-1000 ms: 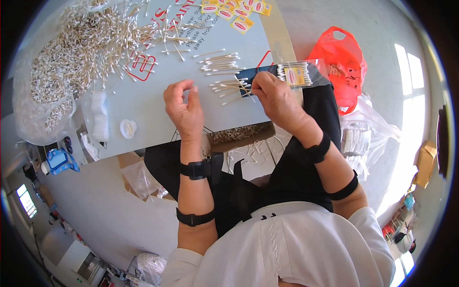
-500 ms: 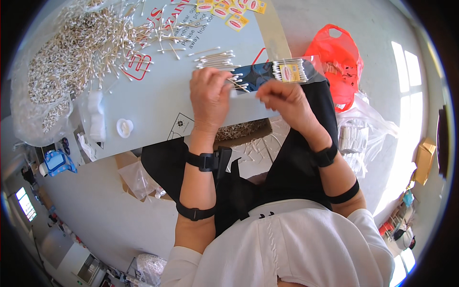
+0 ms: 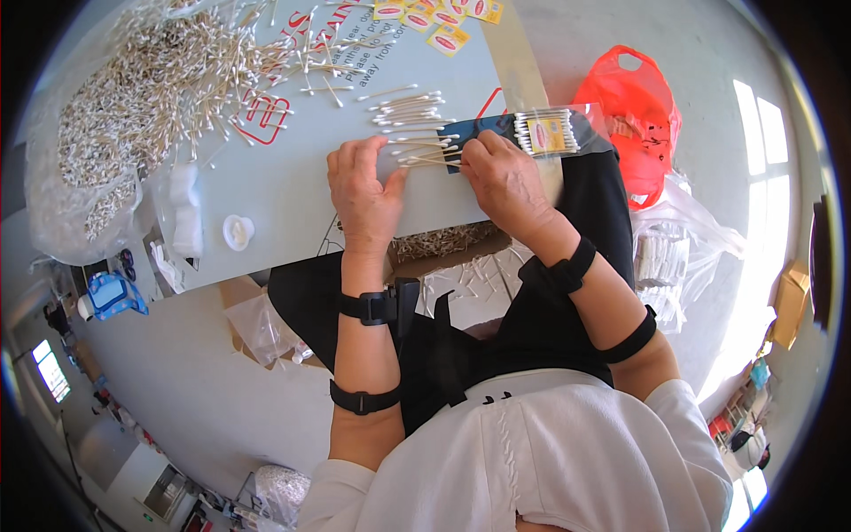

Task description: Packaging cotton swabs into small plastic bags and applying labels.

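A short row of white-tipped cotton swabs (image 3: 425, 152) lies on the table between my hands. My left hand (image 3: 365, 191) rests at their left ends, thumb and fingers apart. On the right, my right hand (image 3: 510, 182) has its fingers bent and pressed together at the swabs' right tips. What its fingertips pinch, if anything, is hidden. Behind the row lies another small group of swabs (image 3: 408, 111). A dark blue strip (image 3: 455, 137) runs under the right hand toward a clear packet of swabs (image 3: 544, 133) with a yellow card.
A large heap of loose swabs (image 3: 133, 106) spreads over the far left. Yellow cards (image 3: 448, 39) lie at the back. Left on the table are a white round lid (image 3: 238, 232) and a white pad stack (image 3: 186, 213). A red bag (image 3: 629, 124) sits right; a box of swabs (image 3: 452, 248) below.
My left hand has moved left and opened, uncovering more of the swabs. My right hand has come left and its fingers have closed beside the swabs' right tips.
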A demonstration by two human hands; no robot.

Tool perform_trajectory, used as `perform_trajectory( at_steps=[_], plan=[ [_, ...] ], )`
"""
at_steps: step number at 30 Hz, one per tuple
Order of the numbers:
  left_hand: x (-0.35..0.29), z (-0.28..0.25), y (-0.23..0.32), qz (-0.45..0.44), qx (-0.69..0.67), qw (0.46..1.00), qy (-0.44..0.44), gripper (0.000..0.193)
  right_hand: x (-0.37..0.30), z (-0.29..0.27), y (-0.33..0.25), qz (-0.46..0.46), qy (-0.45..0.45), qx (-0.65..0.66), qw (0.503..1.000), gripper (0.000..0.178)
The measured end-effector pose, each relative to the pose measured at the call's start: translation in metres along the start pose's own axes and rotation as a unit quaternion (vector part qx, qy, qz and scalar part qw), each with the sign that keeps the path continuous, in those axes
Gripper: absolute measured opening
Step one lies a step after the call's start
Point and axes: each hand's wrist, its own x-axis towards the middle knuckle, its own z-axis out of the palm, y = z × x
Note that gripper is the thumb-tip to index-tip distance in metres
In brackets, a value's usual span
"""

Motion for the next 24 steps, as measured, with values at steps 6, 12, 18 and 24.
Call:
perform_trajectory(
  at_steps=[6, 12, 18, 24],
  plan=[
    [0.0, -0.002, -0.007, 0.013, 0.003, 1.0, -0.012, 0.041, -0.004, -0.007, 0.003, -0.056, -0.039, 0.07, 0.995, 0.012],
    [0.0, -0.002, -0.004, 0.025, -0.02, 0.999, -0.009, 0.039, -0.003, -0.007, -0.003, -0.042, -0.029, 0.048, 0.998, 0.017],
    [0.014, -0.004, 0.014, 0.058, -0.042, 0.997, 0.002, 0.03, 0.002, 0.002, -0.003, 0.128, 0.096, 0.215, 0.964, 0.024],
    [0.019, 0.01, 0.01, 0.136, 0.034, 0.99, -0.034, 0.022, 0.003, 0.003, -0.006, 0.167, 0.112, 0.251, 0.947, 0.015]
  ],
)
